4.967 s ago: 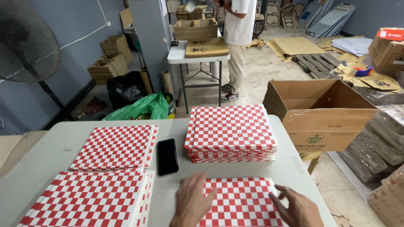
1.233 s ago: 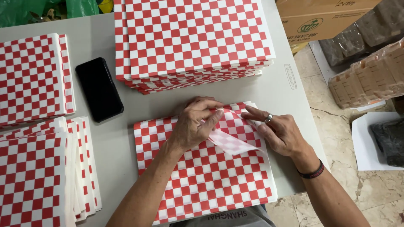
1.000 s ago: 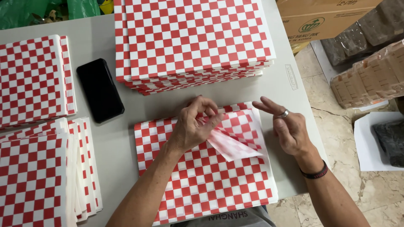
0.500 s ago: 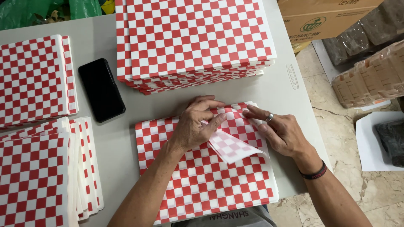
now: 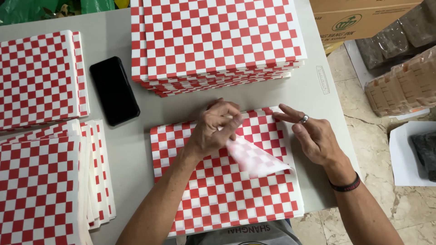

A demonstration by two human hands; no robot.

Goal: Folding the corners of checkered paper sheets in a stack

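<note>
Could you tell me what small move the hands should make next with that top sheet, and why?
Probably draw the lifted corner further across with the left hand. It already pinches that corner, folded back off the near stack, while the right hand only touches the stack's far corner, steadying the sheets beneath.

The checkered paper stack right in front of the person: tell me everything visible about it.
The paper stack is a flat pile of thin red-and-white checkered sheets lying square on the grey table at its near edge. The top sheet's far right corner is peeled up and folded back, showing a paler underside. The left hand pinches that corner; the right hand hovers at the stack's right edge, fingers spread.
</note>
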